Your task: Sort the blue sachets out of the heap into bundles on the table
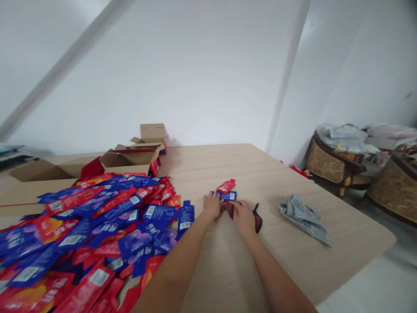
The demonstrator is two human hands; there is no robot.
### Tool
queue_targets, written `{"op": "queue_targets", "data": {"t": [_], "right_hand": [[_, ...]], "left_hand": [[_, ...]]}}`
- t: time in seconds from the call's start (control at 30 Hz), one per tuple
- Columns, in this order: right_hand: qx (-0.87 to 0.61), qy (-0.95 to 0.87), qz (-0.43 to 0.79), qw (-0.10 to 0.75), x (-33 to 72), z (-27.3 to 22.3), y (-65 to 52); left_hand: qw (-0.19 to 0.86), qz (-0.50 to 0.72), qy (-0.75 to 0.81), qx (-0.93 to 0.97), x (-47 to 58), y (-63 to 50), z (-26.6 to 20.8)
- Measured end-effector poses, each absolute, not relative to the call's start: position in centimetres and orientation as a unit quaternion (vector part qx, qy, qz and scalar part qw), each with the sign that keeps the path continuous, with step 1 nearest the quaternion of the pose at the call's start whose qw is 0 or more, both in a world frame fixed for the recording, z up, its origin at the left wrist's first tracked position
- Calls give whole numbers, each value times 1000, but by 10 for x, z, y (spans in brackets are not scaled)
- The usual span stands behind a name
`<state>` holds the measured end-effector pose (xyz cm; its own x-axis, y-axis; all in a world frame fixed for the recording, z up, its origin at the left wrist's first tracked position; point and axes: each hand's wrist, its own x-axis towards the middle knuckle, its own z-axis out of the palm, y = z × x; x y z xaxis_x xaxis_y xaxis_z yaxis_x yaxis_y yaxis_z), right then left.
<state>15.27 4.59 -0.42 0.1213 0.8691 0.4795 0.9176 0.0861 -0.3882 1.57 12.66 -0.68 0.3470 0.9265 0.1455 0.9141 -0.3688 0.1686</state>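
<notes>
Two sachets lie just beyond my hands at the middle of the table: a red sachet (226, 186) rests partly over a blue sachet (228, 195). My left hand (212, 206) lies at the left end of the blue one, fingers stretched forward on it and thumb toward a small brownish-red fabric item (229, 208). Over that fabric item is my right hand (244, 218), its fingers bent onto the cloth. The item's black edge (258, 221) sticks out to the right of the hand. Part of the fabric is hidden under my fingers.
A large heap of red and blue sachets (107, 226) covers the left side of the table (208, 161). Behind it stand open cardboard boxes (130, 158). A crumpled grey cloth (302, 217) lies to the right. Loaded armchairs (327, 161) stand beyond the right edge.
</notes>
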Motion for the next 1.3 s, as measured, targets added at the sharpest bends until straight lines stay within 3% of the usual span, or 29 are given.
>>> {"op": "queue_targets", "data": {"t": [0.3,0.53,0.87,1.07,1.3], "right_hand": [[-600,-688,-33,406,148,7,23],[-524,-808,-16,267,94,14,-6],[-717,-666,-72,193,159,5,39],[-692,-643,-58,323,170,-7,38],[-608,-573,-14,549,179,-13,43]], "left_hand": [[-22,123,591,797,7,-2,-9],[0,121,555,823,-10,-22,-17],[-2,118,584,803,-9,-17,-13],[-49,136,599,788,-4,-4,2],[29,179,560,808,-13,2,9]]}}
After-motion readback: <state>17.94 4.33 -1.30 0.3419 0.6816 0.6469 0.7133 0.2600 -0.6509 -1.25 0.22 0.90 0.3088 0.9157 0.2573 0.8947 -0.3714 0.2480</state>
